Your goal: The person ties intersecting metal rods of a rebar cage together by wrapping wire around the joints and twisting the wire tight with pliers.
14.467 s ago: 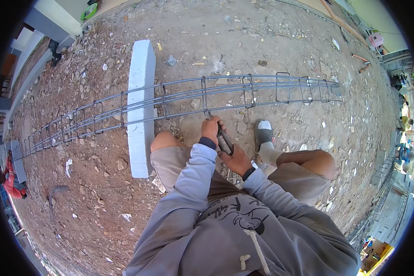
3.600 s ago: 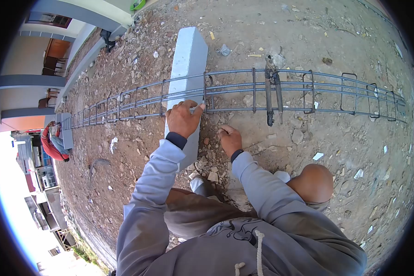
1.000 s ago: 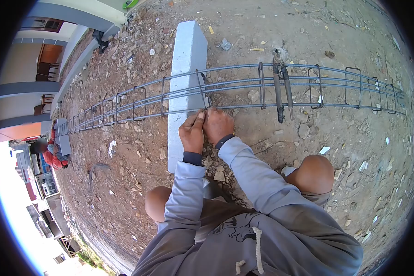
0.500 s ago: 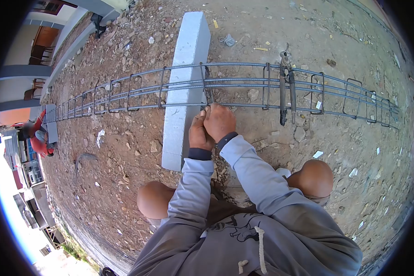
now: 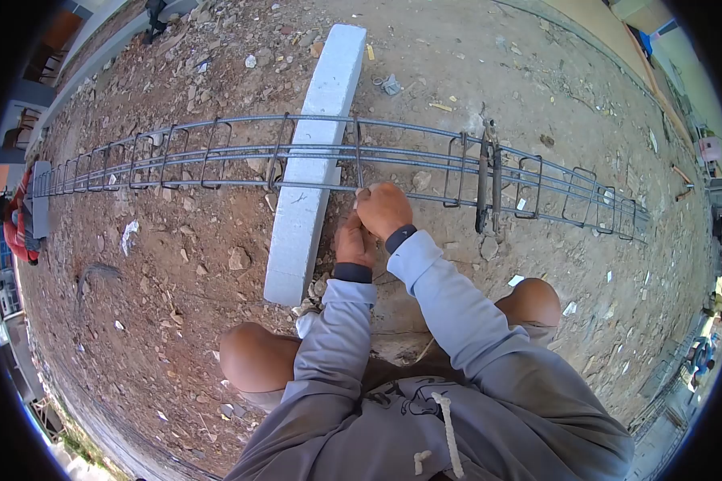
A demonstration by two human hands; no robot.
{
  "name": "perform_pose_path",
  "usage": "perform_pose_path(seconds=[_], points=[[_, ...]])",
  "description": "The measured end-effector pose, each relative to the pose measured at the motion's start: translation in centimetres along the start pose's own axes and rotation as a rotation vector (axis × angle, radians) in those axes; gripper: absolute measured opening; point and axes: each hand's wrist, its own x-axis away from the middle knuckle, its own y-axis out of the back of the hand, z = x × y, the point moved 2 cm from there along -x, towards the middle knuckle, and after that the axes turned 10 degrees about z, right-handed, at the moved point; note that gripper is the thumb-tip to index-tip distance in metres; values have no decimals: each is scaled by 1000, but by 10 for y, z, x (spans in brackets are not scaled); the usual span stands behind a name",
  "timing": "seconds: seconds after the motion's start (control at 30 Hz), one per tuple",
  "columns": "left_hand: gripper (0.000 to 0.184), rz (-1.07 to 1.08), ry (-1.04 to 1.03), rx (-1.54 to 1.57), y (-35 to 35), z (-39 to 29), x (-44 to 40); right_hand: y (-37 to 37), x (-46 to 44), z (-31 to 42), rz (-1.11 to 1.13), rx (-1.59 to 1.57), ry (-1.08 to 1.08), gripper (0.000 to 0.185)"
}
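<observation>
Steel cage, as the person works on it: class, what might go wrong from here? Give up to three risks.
The bare left hand and right hand meet at the lower bar of the steel cage, so a finger could be pinched or scratched.
The long-handled tool lies loose across the bars and might slide off if they are jolted.
The cage crosses the pale block with no visible fastening, so it could shift under a hard pull.

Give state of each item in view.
Rebar cage: resting across pale block
Pale block: crosswise under cage
Pincers: lying across cage, handles slightly apart
Wire: loose on ground
Left hand: against right, grip hidden
Right hand: fingers curled at near bar
</observation>
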Motion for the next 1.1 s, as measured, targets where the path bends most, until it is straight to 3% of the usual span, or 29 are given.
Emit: perform_pose_path(seconds=[0.07, 0.13, 0.2, 0.3, 0.43, 0.63, 0.83, 1.03, 1.1], points=[[15, -77, -33, -29, -22, 5, 7, -3, -1, -3, -14, 33, 26, 35], [15, -61, -158, -719, -19, -10, 15, -4, 0, -2, -53, 83, 48, 35], [16, -203, 72, -526, -24, -18, 28, -2, 1, -2, -60, 109, 63, 35], [14, -144, 155, -633, -24, -30, 39, 0, 1, -1, -50, 118, 61, 34], [19, -178, 86, -538, -47, -45, 43, 6, 3, 5, 11, 93, -9, 35], [12, -222, 31, -469, -41, -39, 22, 1, -5, -7, 42, -10, -2, 35], [6, -172, -40, -473, -32, -38, -1, -1, -9, -13, -39, -118, 196, 33], [6, -182, -33, -504, -34, -40, 1, 2, -6, -6, -37, 18, 166, 36], [4, -173, -144, -567, -34, -37, -1, 0, -7, -7, -39, 34, 161, 37]])
